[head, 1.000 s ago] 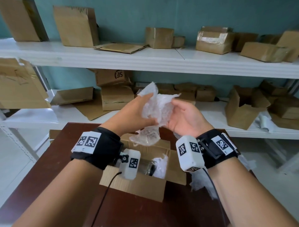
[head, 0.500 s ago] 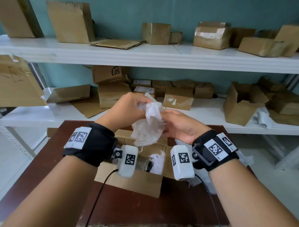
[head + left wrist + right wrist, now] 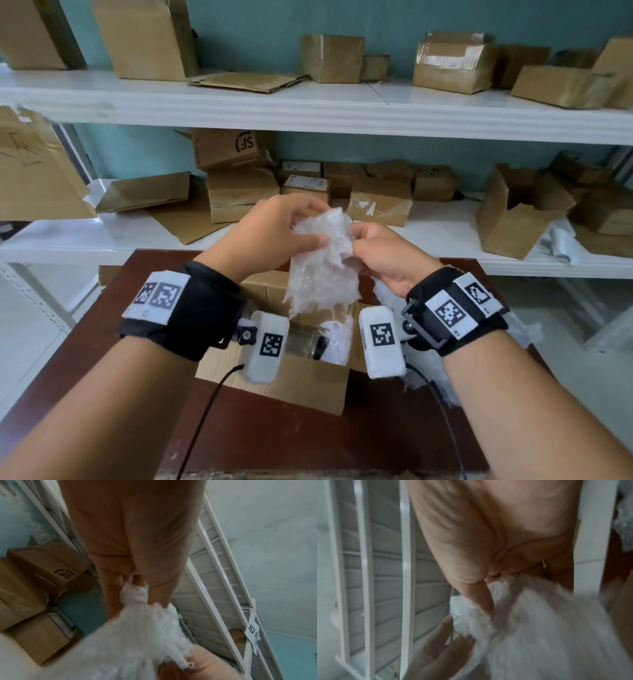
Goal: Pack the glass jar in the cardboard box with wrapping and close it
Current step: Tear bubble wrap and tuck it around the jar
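Now bunched tighter than a moment ago, bubble wrap (image 3: 322, 260) pinched by my left hand (image 3: 274, 236) and right hand (image 3: 387, 257) above cardboard box (image 3: 291, 380), glass jar (image 3: 305, 341) inside, padding next.

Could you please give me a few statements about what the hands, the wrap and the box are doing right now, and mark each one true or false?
1. Both the left hand and the right hand hold the bubble wrap. True.
2. The bubble wrap lies flat on the table. False: it is held in the air above the cardboard box.
3. The cardboard box is closed. False: its flaps are open and the inside shows.
4. The glass jar lies inside the open box. True.
5. White wrapping already sits in the box beside the jar. True.
6. The box stands on a shelf. False: it stands on the dark brown table.
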`<state>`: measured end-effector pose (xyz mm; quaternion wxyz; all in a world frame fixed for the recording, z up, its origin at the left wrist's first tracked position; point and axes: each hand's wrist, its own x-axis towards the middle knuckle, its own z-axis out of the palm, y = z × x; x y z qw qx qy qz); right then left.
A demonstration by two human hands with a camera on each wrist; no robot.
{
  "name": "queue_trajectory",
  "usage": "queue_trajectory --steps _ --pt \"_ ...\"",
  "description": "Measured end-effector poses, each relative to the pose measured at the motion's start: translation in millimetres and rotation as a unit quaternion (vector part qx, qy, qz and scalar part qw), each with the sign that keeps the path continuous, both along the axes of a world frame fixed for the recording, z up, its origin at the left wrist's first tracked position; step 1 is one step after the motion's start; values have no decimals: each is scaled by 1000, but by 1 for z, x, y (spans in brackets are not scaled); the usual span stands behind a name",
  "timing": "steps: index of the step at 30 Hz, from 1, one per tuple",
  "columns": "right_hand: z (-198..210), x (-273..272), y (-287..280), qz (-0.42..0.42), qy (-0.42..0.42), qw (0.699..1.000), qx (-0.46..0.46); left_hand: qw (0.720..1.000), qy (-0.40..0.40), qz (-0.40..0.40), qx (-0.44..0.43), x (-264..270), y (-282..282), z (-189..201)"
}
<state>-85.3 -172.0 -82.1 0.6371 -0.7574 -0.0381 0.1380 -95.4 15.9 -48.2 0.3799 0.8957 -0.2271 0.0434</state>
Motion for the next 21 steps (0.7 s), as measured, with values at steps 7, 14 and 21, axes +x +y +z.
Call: queue_trajectory --steps 7,14,21 --pt "7 -4 -14 71 33 971 -224 985 -47 36 165 7 22 -2" --pt "10 -9 0 184 113 912 -349 948 -47 -44 312 3 6 -34" --pt "9 -9 -5 199 147 915 -319 889 138 -144 413 1 0 -30"
